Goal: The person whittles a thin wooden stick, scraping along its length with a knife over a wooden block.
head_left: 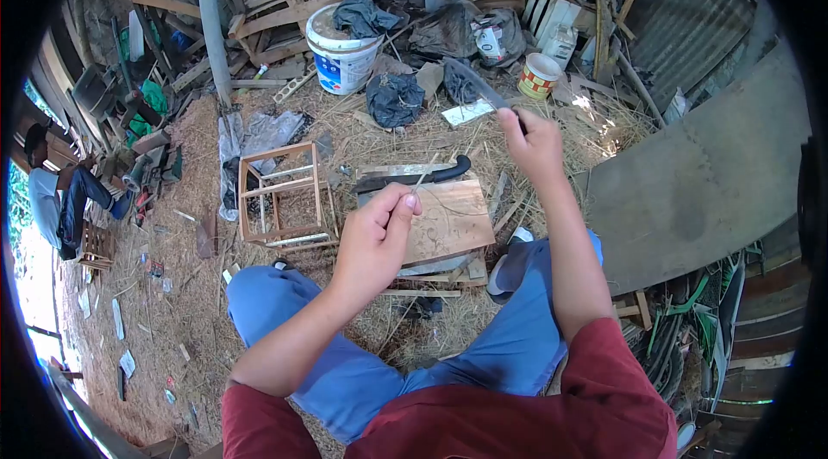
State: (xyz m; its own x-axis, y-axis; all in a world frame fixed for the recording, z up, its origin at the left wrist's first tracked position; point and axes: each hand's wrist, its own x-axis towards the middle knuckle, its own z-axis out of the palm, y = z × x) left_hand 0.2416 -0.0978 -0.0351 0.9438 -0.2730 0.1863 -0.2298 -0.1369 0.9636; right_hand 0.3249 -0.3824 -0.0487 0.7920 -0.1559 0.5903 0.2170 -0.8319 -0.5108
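Observation:
My right hand [533,147] is raised at the right, closed around the dark handle of a knife [479,85]. Its broad blade points up and to the left, away from my body. Lower and nearer the middle, my left hand [376,233] pinches a thin pale strip [424,174], apparently wood or bamboo. Between my knees sits a wooden block [453,222]. Across its far edge lies a second blade, a machete [450,172] with a black hooked handle, untouched by either hand. The knife and the strip are apart.
A small wooden frame [285,193] stands left of the block. Farther off are a white bucket [342,62], black plastic bags [394,100] and a red-yellow pot [539,76]. A large grey sheet [699,187] is at my right. A person [56,196] sits at far left.

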